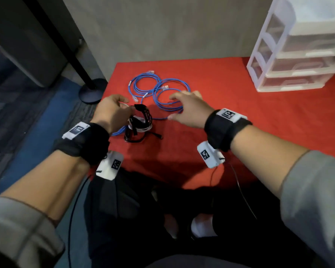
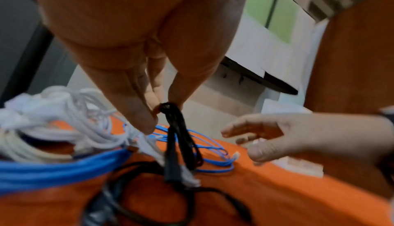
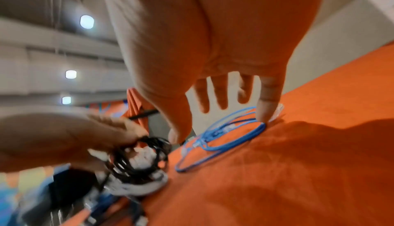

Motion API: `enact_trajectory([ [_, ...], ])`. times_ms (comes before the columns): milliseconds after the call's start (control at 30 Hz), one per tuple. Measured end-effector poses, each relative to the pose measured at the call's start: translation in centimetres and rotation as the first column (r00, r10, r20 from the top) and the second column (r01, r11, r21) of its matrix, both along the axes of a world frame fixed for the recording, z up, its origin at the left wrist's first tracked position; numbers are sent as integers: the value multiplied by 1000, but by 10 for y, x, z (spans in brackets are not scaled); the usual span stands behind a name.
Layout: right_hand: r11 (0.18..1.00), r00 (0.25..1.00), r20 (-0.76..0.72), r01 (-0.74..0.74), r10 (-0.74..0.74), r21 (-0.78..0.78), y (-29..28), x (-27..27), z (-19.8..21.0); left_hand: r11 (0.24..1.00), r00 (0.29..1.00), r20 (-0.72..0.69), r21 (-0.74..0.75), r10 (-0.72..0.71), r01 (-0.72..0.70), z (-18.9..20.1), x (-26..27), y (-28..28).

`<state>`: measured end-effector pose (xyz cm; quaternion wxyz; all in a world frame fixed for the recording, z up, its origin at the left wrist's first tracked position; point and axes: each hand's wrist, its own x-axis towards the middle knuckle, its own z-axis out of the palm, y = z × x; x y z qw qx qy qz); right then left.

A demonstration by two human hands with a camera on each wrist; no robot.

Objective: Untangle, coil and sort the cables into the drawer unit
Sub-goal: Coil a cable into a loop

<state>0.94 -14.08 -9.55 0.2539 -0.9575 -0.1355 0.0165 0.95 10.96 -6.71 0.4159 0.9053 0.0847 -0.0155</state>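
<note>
On the red cloth (image 1: 220,113) lies a tangle of black, white and blue cables (image 1: 137,128). My left hand (image 1: 127,108) pinches a loop of the black cable (image 1: 141,111) and holds it up from the tangle; the left wrist view shows the left hand (image 2: 164,109) with thumb and fingers closed on the black cable (image 2: 179,136). Two loose blue coils (image 1: 143,85) lie farther back. My right hand (image 1: 179,107) is spread over the nearer blue coil (image 1: 168,105), and in the right wrist view the right hand (image 3: 219,101) touches the blue coil (image 3: 224,136) with its little finger. The white drawer unit (image 1: 298,45) stands at the back right.
The cloth ends at the left, where a black stand base (image 1: 92,90) sits on grey and blue carpet. A grey wall runs behind the cloth. My knees and thin black wrist leads are at the near edge. Bare red cloth (image 1: 269,122) stretches in front of the drawers.
</note>
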Motion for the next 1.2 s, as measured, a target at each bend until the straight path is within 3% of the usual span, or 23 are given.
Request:
enact_trajectory([
  [100,985,994,-106,-50,33,-162,15,18,-8,941,989,108,334,-99,58,-1,-1,5],
  [200,946,994,-105,-50,16,-320,16,24,-10,811,913,141,525,-382,258,-9,-12,-1],
  [300,921,995,-95,-45,9,-387,6,22,-5,687,838,31,590,-544,424,-29,-18,-3],
  [433,903,996,-91,-45,7,-426,-26,10,-2,707,852,47,582,-521,401,-36,-15,-5],
  [667,980,975,-186,88,-121,-177,-97,-25,-2,667,853,63,653,-518,357,-30,-10,-13],
  [800,989,977,-177,135,-123,61,-116,-44,3,782,834,256,551,-489,290,-23,-27,-41],
  [900,968,983,-149,142,-112,208,-119,-57,8,844,772,368,369,-518,390,-17,-47,-80],
  [1067,888,976,-213,132,-39,440,-113,-78,22,851,804,280,141,-524,505,-37,-69,-131],
  [1200,765,964,-260,203,-48,611,-120,-85,22,725,731,99,271,-675,633,-59,-68,-140],
])
